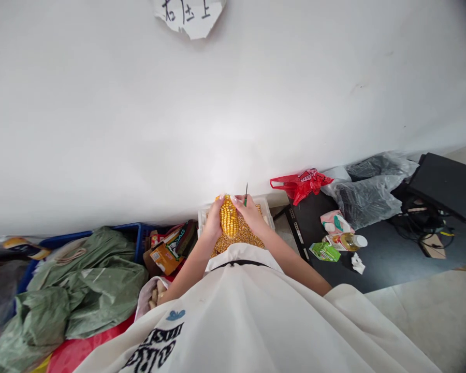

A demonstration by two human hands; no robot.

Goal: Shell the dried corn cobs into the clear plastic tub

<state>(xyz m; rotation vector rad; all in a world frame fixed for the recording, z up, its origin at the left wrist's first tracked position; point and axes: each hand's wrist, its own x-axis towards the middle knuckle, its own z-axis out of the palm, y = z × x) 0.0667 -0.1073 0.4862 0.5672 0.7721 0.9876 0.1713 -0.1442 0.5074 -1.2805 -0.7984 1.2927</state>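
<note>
A corn cob [229, 219] is pinched at its left side by the left hand [214, 220], above a tub [271, 219] of loose kernels [244, 234]; its right side is pressed by the right hand [251, 213], where a green-handled tool [245, 201] is also gripped.

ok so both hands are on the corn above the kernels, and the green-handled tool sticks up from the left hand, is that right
Not quite: the head view shows the tool sticking up from the right hand, not the left hand. Both are on the corn, above the kernels.
</note>
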